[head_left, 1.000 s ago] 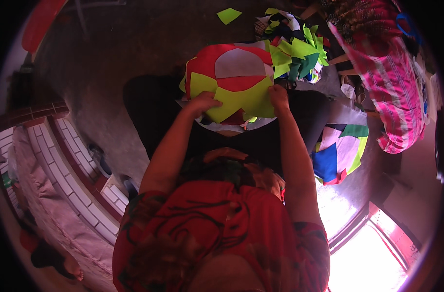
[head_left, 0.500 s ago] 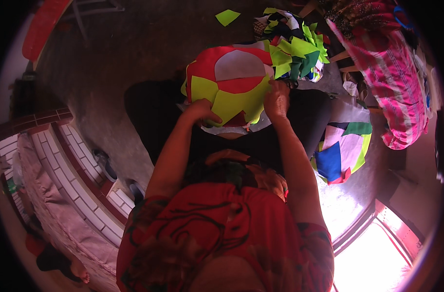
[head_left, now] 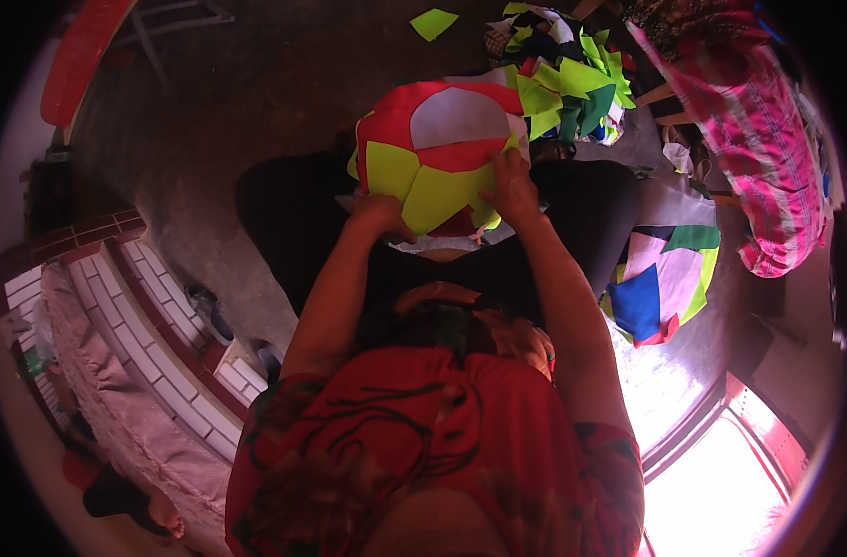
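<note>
A round patchwork cloth piece (head_left: pixel 457 119) of red, yellow-green and pale grey patches lies over my lap between my dark-trousered knees. My left hand (head_left: pixel 381 216) holds its near left edge, thumb on top and the other fingers hidden beneath. At the right side of the piece, my right hand (head_left: pixel 514 188) is bent over a yellow-green patch (head_left: pixel 448 197), its fingertips near the red band and its thumb lower down. Part of a dark red patch (head_left: pixel 458 223) shows at the near edge, between my hands.
Beyond my right knee is a heap of fabric scraps (head_left: pixel 586 88). Another patchwork piece (head_left: pixel 639 302) lies to the right, near a bright doorway. Pink checked cloth (head_left: pixel 767 176) hangs at the far right. A loose yellow-green scrap (head_left: pixel 434 24) lies on the floor. White-tiled steps (head_left: pixel 145 343) are at left.
My right hand has moved left from the edge of the patchwork onto its yellow-green patch. My left hand keeps its hold, its thumb now less visible.
</note>
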A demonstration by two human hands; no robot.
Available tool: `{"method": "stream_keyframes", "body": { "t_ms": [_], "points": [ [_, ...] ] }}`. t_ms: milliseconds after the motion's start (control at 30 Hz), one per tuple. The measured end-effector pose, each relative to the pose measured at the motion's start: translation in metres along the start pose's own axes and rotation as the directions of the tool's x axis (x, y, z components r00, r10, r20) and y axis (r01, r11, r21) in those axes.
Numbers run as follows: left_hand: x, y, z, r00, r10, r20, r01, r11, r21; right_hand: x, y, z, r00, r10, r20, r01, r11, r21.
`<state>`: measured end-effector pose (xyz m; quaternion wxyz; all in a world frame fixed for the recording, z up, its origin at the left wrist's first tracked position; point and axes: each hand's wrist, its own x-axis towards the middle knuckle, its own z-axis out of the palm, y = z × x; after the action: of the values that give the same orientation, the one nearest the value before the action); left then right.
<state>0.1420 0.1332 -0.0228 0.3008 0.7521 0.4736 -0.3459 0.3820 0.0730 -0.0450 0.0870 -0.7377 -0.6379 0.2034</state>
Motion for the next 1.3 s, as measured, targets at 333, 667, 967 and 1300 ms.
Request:
{"method": "stream_keyframes", "body": {
  "t_ms": [333,667,967,1300],
  "points": [
    [0.003,-0.012,0.007,0.992,-0.082,-0.098,0.089,0.993,0.072,0.003,-0.004,0.005,1.0,0.001,-0.011,-0.002,0.999,-0.039],
    [0.013,0.017,-0.011,0.898,0.214,-0.385,-0.372,0.838,-0.4,0.004,-0.007,0.0,0.999,-0.006,-0.033,0.0,0.983,-0.186],
    [0.037,0.043,0.001,0.897,0.197,-0.395,-0.3,0.929,-0.218,0.009,-0.001,0.017,0.994,0.107,0.013,-0.108,0.992,0.065],
    [0.042,0.039,0.012,0.877,0.206,-0.434,-0.326,0.919,-0.223,-0.014,-0.02,-0.046,0.996,0.004,-0.088,0.008,0.99,0.138]
  ]
}}
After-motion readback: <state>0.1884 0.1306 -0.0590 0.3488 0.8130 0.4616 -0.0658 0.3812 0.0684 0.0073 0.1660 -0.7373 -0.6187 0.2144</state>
